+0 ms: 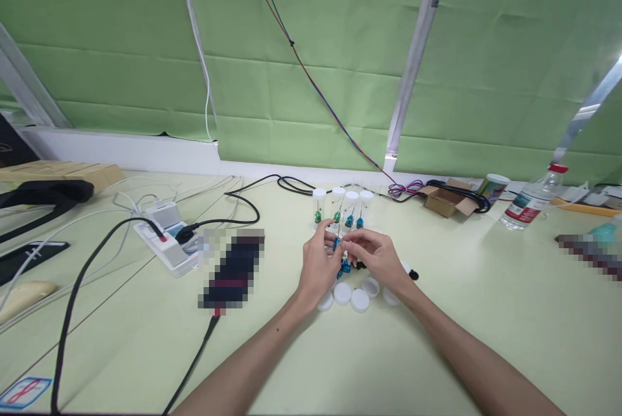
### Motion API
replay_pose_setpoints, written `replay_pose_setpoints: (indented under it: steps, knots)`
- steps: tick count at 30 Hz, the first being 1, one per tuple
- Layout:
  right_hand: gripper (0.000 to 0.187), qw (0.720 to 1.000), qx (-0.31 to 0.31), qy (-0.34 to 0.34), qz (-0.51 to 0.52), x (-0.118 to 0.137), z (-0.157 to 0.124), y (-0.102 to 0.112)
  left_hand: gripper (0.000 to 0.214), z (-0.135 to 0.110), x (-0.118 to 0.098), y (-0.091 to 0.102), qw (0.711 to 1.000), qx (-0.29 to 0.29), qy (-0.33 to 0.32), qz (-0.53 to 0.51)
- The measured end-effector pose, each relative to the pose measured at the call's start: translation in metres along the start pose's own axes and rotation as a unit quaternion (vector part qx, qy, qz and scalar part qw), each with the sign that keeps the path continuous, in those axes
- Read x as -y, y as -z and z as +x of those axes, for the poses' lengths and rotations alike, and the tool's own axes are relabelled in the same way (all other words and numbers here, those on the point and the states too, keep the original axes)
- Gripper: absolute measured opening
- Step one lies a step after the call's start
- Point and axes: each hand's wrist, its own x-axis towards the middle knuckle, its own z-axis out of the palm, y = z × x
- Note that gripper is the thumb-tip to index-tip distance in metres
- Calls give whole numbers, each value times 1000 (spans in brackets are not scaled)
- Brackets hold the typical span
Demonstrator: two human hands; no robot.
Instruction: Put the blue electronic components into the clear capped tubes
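Tabletop (461, 351): pale, reaching back to a far edge along the wall.
Power strip (179, 260): left part of the tabletop, with plugs and cables on it.
Water bottle (529, 202): upright, red-capped, near the far edge on the right.
Dark device (236, 270): left of the hands, blurred into blocks, a cable at its near end.
Left hand (317, 264): around the tabletop's middle, thumb and fingers closed on a small blue piece.
Right hand (376, 254): thumb and fingertips drawn close together beside that piece; whether they grip it, I cannot tell.
Clear vials (350, 197): four in a row, upright and white-topped, between the hands and the far edge; green pieces in the left two, blue in the right two.
White caps (360, 300): several, loose, on the near-edge side of the hands.
Loose blue pieces (345, 267): on the tabletop between the hands, partly hidden.
Small blue piece (336, 243): at the left fingertips, above the tabletop.
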Motion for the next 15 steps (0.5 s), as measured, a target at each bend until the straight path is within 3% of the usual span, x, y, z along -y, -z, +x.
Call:
replay_pose_setpoints:
  steps: [15]
  knots:
    - [21, 999, -25, 15, -41, -4, 0, 0, 41, 0, 1, -1, 1000, 8, 1, 5]
